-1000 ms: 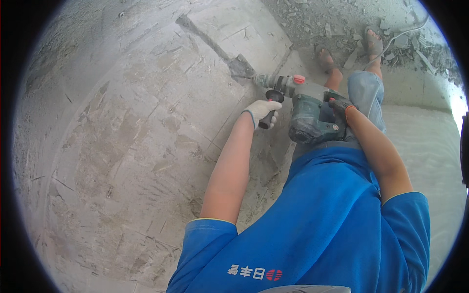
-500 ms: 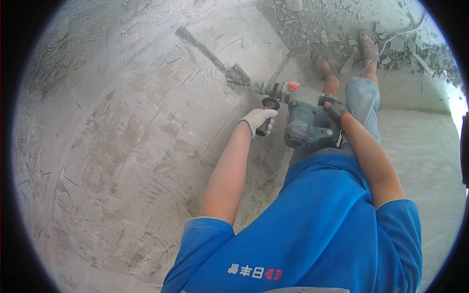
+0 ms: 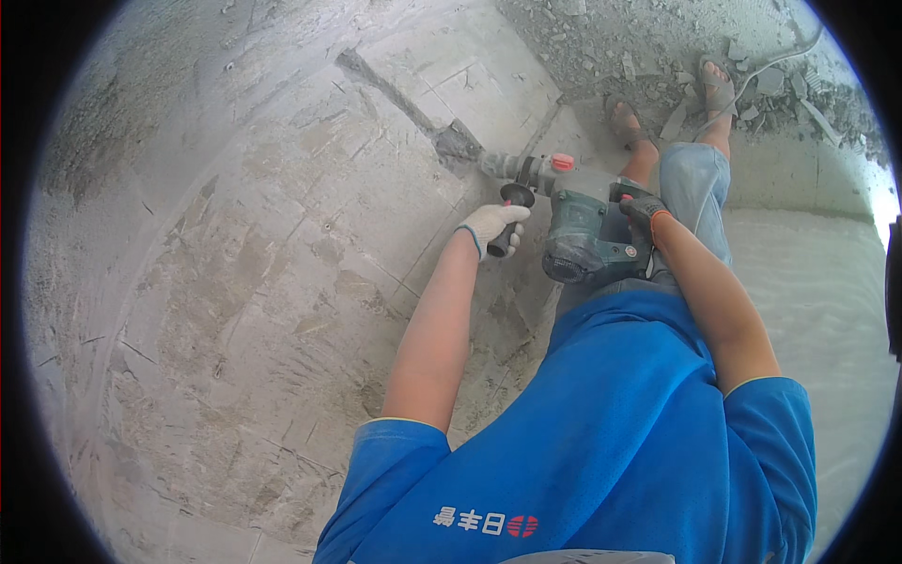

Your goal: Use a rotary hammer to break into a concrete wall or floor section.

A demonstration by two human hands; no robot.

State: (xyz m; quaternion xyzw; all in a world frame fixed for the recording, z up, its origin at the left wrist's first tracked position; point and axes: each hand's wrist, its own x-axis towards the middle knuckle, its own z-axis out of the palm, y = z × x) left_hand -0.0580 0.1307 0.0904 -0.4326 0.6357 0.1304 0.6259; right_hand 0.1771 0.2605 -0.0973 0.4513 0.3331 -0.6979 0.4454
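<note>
A dusty green and grey rotary hammer [image 3: 580,221] with a red knob on top lies across in front of my body, its nose toward the wall. My left hand [image 3: 495,227], in a white knit glove, is closed around the black side handle. Wrapped round the rear grip is my right hand [image 3: 643,211], in a dark glove with an orange cuff. At the tool's front, the bit meets the lower end of a chiselled groove [image 3: 393,99] in the grey wall; its tip is hard to make out in the dust.
Broken rubble [image 3: 611,56] covers the floor at the upper right, around my sandalled feet [image 3: 717,87]. A pale cable [image 3: 779,60] runs over the debris there. Scored, rough wall surface [image 3: 254,273] fills the left side. A pale ledge [image 3: 799,273] lies to the right.
The hammer and both hands have shifted very slightly left, the hands still gripping the same handles. The dust around the feet looks a little thinner.
</note>
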